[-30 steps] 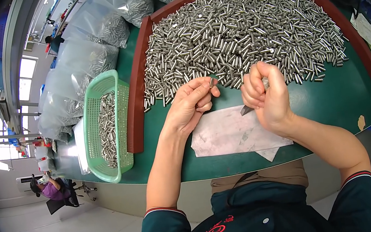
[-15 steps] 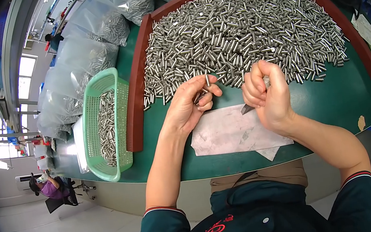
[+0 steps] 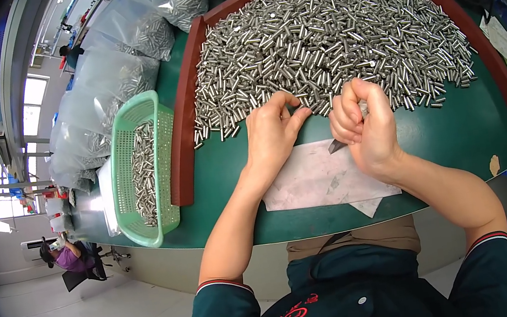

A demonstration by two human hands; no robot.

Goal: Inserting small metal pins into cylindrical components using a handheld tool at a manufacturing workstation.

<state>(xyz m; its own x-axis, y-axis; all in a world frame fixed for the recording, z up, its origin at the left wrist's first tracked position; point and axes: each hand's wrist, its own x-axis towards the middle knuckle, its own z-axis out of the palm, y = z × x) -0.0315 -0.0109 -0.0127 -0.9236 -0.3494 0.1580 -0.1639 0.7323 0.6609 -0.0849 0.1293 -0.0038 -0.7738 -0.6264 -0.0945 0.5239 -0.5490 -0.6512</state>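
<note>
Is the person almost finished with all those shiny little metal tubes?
Not nearly. Done: a modest layer of tubes lies in the green basket. In hand: the left hand is at the near edge of the heap, and the right hand grips a small dark-tipped tool over the pale sheet. Left: the big heap of tubes covering the green table.

I see open green worktop (image 3: 457,130) right of my hands; metal pin heap (image 3: 327,38) blocks ahead, brown rim (image 3: 182,136) and green basket (image 3: 138,168) block left.
</note>
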